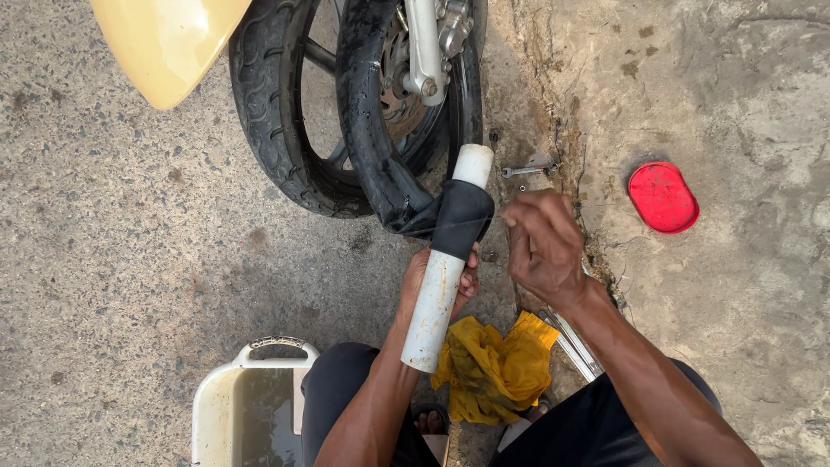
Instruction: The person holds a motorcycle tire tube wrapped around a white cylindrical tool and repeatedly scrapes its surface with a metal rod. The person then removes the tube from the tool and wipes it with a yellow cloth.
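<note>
Pipe [439, 298] hides most of the gripping left hand [432, 281]; right hand [543, 246] pinches something unseen beside the rubber tube [462, 216].

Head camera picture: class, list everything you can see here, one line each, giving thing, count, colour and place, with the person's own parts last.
pipe: one, white, centre, tilted, gripped from below
inner tube: one, black, draped from the wheel and stretched over the pipe
wheel: one, black tyre, top centre, with metal brake parts
fender: one, pale yellow, top left
spanner: one, silver, on the ground right of the pipe's tip
lid: one, red, oval, right
cloth: one, yellow, crumpled, bottom centre
metal tools: silver, beside the cloth, count unclear
basin: one, white, bottom left, holding murky water
left hand: holds the pipe
right hand: fingers pinched beside the tube
</note>
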